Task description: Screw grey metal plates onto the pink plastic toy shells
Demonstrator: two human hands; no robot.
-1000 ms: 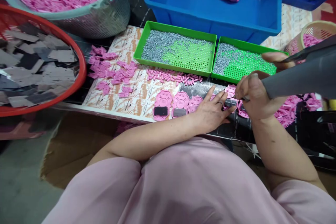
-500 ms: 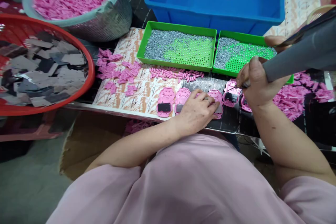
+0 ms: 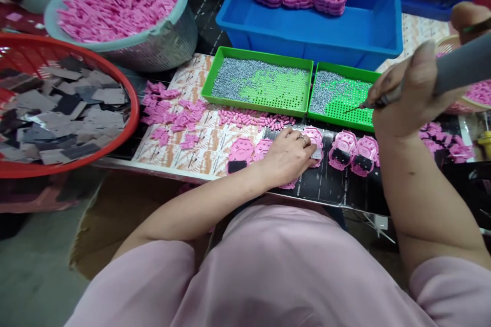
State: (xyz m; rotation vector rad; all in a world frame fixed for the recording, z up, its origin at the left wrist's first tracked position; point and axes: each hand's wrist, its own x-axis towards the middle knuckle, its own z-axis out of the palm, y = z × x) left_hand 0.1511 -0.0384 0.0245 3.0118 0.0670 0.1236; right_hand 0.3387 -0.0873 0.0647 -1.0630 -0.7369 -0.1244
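My right hand point(image 3: 408, 94) is wrapped round a grey electric screwdriver point(image 3: 462, 64). Its thin bit points left above the right green tray point(image 3: 345, 103), which has small silver screws in it. My left hand point(image 3: 289, 156) lies low over the row of pink plastic casings, fingers bent and pressed onto a pink casing point(image 3: 313, 137); part of that casing and another beneath the palm are hidden. To the right, two pink casings point(image 3: 342, 149) with black plates lie side by side. Left of my left hand is one more casing point(image 3: 241, 149) with a black plate.
A left green tray point(image 3: 257, 79) also holds screws. Behind stands a blue bin point(image 3: 307, 36) with stacked pink casings. At left are a red basket point(image 3: 132, 112) of grey plates and a pale basket point(image 3: 187, 15) of pink parts. Loose pink pieces point(image 3: 184, 115) lie on the table.
My right hand has lifted the screwdriver off a pink casing and moved it up and right, over the right green tray. My left hand stays on the casings. The view has shifted slightly.
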